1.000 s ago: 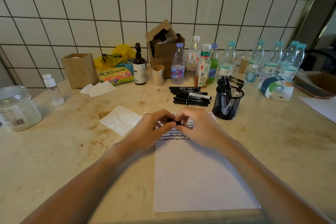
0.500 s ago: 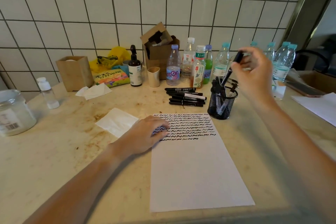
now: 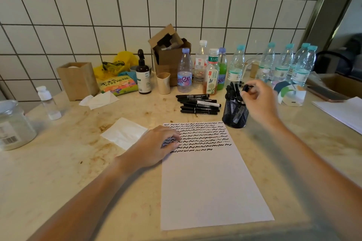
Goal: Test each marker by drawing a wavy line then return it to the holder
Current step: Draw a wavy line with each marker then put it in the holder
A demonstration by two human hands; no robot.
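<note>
A white sheet of paper (image 3: 207, 186) lies in front of me, its top part filled with rows of black wavy lines. My left hand (image 3: 156, 146) rests flat on the sheet's upper left corner. My right hand (image 3: 258, 101) pinches a black marker (image 3: 245, 89) by its top end, right over the black mesh holder (image 3: 235, 113). The marker's lower end is down among the markers standing in that holder. Several more black markers (image 3: 198, 103) lie in a loose pile on the table, left of the holder.
Plastic bottles (image 3: 237, 68) line the tiled wall behind the holder, with an open cardboard box (image 3: 170, 53) and a dark pump bottle (image 3: 143, 76). A folded napkin (image 3: 123, 132) lies left of the sheet. A plastic jar (image 3: 13, 123) stands far left. More paper (image 3: 340, 111) lies far right.
My hands capped the marker over the sheet, then my right hand carried it up to the holder and has now lowered it in. My left hand settled on the paper.
</note>
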